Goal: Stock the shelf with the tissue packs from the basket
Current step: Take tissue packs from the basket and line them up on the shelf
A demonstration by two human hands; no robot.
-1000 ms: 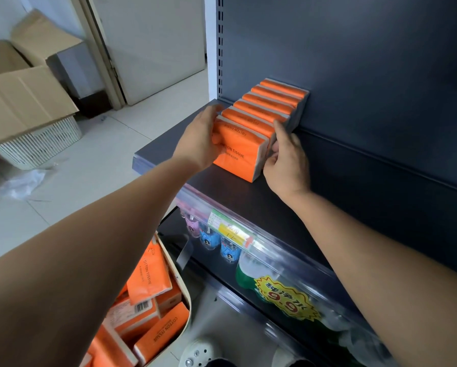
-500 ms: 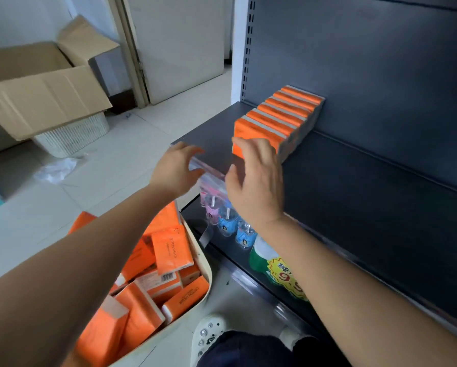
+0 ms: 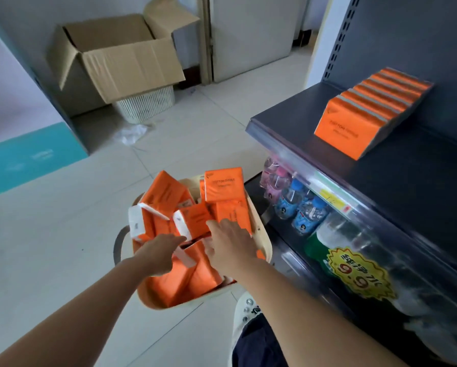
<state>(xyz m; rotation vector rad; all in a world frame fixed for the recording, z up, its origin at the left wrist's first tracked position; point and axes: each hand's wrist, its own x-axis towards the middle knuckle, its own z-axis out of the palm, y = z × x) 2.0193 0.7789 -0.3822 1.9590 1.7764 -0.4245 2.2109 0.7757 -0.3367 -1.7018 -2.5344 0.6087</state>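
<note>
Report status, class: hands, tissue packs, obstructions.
Left hand and right hand open, over basket. Nothing held. Tissue packs loose inside; row of packs on shelf. Nothing in way.

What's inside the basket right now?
The basket holds loose orange tissue packs, jumbled. Both hands cover the middle; its bottom is hidden.

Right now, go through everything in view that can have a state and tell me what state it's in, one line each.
Left hand: open, reaching into the basket, nothing gripped.
Right hand: open, fingers spread over the packs.
Basket: holds loose, jumbled tissue packs.
Shelf row of packs: upright, lined up front to back.
Cardboard box: flaps open.
Dark shelf: mostly bare.
</note>
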